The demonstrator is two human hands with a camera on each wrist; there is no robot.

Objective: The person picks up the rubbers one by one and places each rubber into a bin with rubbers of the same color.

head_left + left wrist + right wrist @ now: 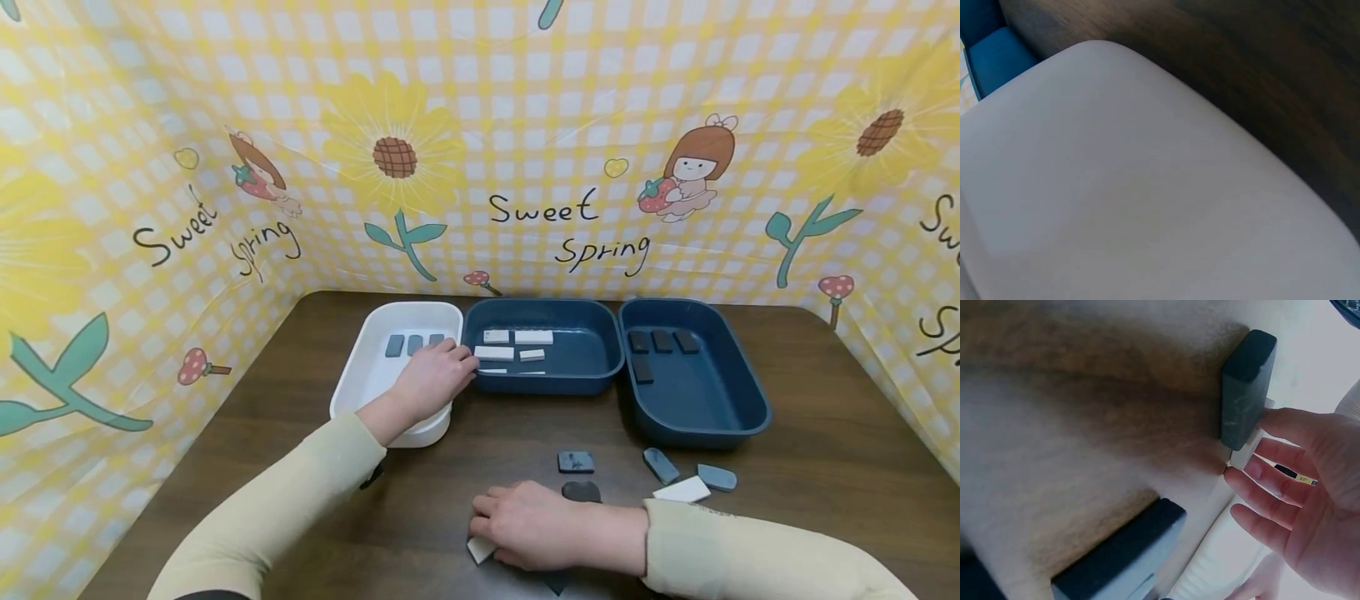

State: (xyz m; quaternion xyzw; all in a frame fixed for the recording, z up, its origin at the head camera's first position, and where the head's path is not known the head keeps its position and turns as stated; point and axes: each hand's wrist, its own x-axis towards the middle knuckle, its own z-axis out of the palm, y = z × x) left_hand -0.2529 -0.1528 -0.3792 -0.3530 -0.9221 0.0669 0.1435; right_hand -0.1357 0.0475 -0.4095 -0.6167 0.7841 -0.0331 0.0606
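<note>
The left hand [429,383] is over the right side of the white tray [347,387], its bent fingers reaching the left end of the middle blue tray [555,383]; whether they hold anything is hidden. Only the white tray [1147,169] fills the left wrist view, without the hand. On the table, the right hand [528,525] pinches a white block [480,548] between thumb and fingers. In the right wrist view the right hand [1304,487] is at the white block [1244,454], partly behind a dark block [1246,394].
Grey-blue blocks [393,345] lie in the white tray, white blocks [534,337] in the middle one, and dark blocks [662,341] in the right blue tray [701,433]. A patterned block [575,462], a dark piece [581,492], a loose white block [682,490] and rounded grey-blue pieces [716,477] lie nearer.
</note>
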